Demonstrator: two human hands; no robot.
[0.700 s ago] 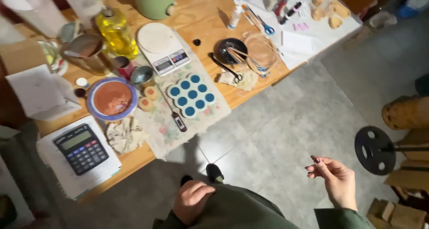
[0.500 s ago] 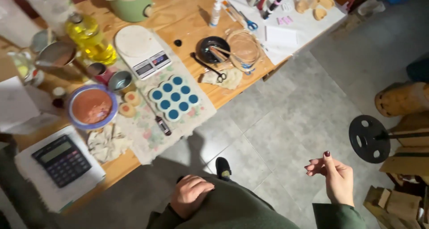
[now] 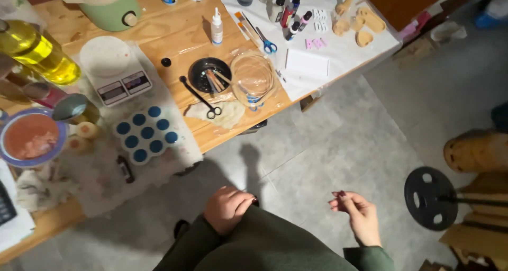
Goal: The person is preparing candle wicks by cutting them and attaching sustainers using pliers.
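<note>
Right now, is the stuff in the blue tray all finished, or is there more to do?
The blue mould tray looks filled in every cup, and the bowl beside it holds orange mix. Nothing is in hand: the left hand rests on the person's leg, the right hand hangs open over the floor. The scale, oil bottle and scissors lie out on the table.

Head camera looking steeply down from standing height.
It is facing the grey tiled floor (image 3: 338, 144) and the near edge of the cluttered wooden table (image 3: 174, 43) at upper left, sitting close above the person's left hand (image 3: 226, 208) and right hand (image 3: 357, 215).
</note>
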